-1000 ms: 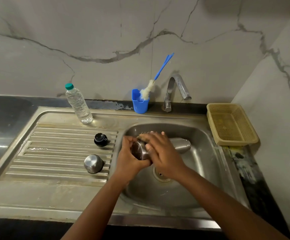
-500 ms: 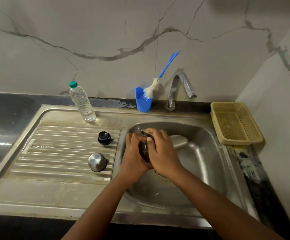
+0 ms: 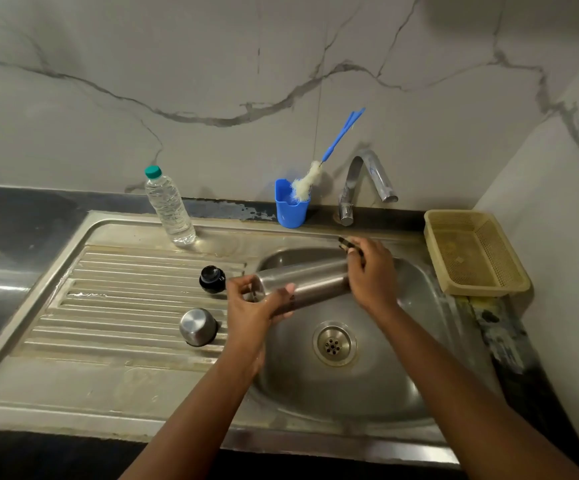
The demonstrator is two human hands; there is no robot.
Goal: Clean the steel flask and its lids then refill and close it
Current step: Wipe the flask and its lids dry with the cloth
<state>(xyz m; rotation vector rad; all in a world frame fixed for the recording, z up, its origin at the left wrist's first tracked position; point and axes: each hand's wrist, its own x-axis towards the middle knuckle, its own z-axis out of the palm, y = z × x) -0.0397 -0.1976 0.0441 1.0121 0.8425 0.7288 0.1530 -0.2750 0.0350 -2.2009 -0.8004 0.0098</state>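
The steel flask (image 3: 302,285) lies on its side above the sink basin (image 3: 402,386), held at both ends. The left hand (image 3: 253,306) curls round one end; the right hand (image 3: 371,275) wraps the other end, with a dark object — too blurred to identify — pinched at its fingertips. The flask's contents cannot be seen.

On the ribbed drainboard (image 3: 125,306), the black lid (image 3: 212,279) and the steel cap (image 3: 198,326) stand apart from each other. A capped plastic bottle (image 3: 169,207) holds clear liquid. The blue cup (image 3: 291,206) contains a bottle brush (image 3: 310,178) — bristles down, handle tilted toward the tap (image 3: 364,183). The beige basket (image 3: 471,252) sits right of the basin.
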